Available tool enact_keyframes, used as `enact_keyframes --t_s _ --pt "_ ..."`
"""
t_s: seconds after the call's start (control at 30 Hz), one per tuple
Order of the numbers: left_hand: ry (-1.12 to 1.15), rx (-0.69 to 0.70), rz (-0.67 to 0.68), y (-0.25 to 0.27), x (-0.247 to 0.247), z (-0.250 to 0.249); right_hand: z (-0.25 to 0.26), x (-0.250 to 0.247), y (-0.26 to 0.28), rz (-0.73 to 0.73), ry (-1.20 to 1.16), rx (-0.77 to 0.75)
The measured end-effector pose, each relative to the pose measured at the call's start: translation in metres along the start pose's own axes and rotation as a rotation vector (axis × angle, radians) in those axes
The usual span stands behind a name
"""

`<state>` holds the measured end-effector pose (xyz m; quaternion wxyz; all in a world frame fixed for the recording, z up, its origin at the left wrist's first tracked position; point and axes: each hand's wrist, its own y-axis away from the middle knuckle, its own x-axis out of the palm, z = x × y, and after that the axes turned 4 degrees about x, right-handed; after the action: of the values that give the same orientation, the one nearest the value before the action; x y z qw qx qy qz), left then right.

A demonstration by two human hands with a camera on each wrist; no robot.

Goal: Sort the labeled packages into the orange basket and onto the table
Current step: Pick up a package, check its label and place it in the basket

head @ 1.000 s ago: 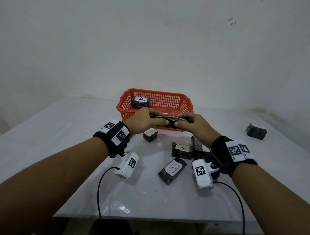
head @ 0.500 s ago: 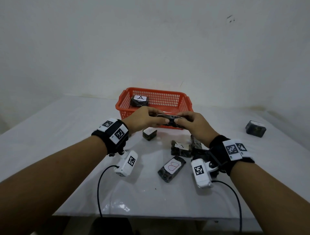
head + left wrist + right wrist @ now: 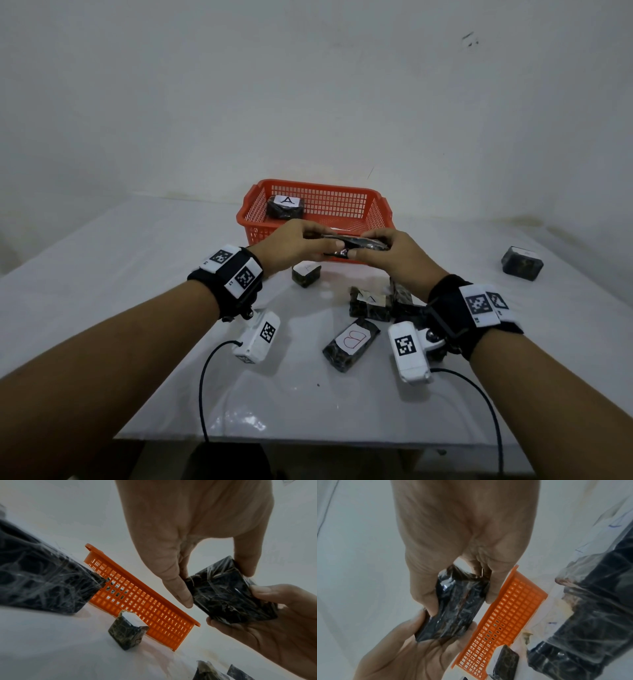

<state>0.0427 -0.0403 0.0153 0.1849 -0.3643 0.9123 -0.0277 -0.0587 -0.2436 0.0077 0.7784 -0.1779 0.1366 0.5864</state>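
Observation:
Both hands hold one dark wrapped package (image 3: 352,244) in the air just in front of the orange basket (image 3: 315,185). My left hand (image 3: 305,241) pinches its left end between thumb and fingers (image 3: 178,588). My right hand (image 3: 385,251) grips the other end (image 3: 457,608). No label shows on the held package. Inside the basket lies a package marked A (image 3: 285,207). Loose on the table are a small package (image 3: 306,274), one with a white label (image 3: 368,303) and one marked B (image 3: 351,342).
Another dark package (image 3: 522,263) sits alone at the far right of the white table (image 3: 102,274). A further package (image 3: 400,294) lies partly hidden behind my right wrist. A white wall stands behind the basket. Camera cables hang over the table's near edge.
Hardly anything has moved. Both hands still hold the same package in front of the basket, with only small shifts of the fingers.

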Motion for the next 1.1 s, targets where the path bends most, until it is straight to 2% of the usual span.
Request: enact_keyframes --t_s 0.1,0.27,0.43,0.6,0.7,0.87,1.0,1.1 --pt "-0.042 0.004 -0.045 0.001 -0.001 0.001 -0.002 -0.002 0.004 0.031 -0.052 0.013" --pt "0.021 -0.023 0.022 0.002 0.002 0.002 -0.003 -0.002 0.007 -0.031 -0.054 -0.018" --pt "-0.005 -0.044 0.015 0.001 0.001 0.002 -0.008 -0.009 0.011 0.105 -0.166 0.043" --pt "0.054 -0.065 0.062 0.001 0.006 -0.003 -0.010 -0.010 0.012 0.005 -0.155 0.003" --pt "0.002 -0.044 0.031 0.001 0.009 -0.006 -0.010 -0.010 0.013 0.000 -0.139 -0.005" --pt "-0.092 -0.014 -0.006 -0.001 0.010 -0.005 -0.007 -0.010 0.016 0.065 -0.325 0.088" --pt "-0.058 -0.008 0.005 -0.002 0.011 -0.005 0.000 -0.011 0.018 0.038 -0.407 0.172" --pt "-0.035 0.000 0.020 -0.001 0.013 -0.007 0.002 -0.014 0.017 0.047 -0.426 0.178"
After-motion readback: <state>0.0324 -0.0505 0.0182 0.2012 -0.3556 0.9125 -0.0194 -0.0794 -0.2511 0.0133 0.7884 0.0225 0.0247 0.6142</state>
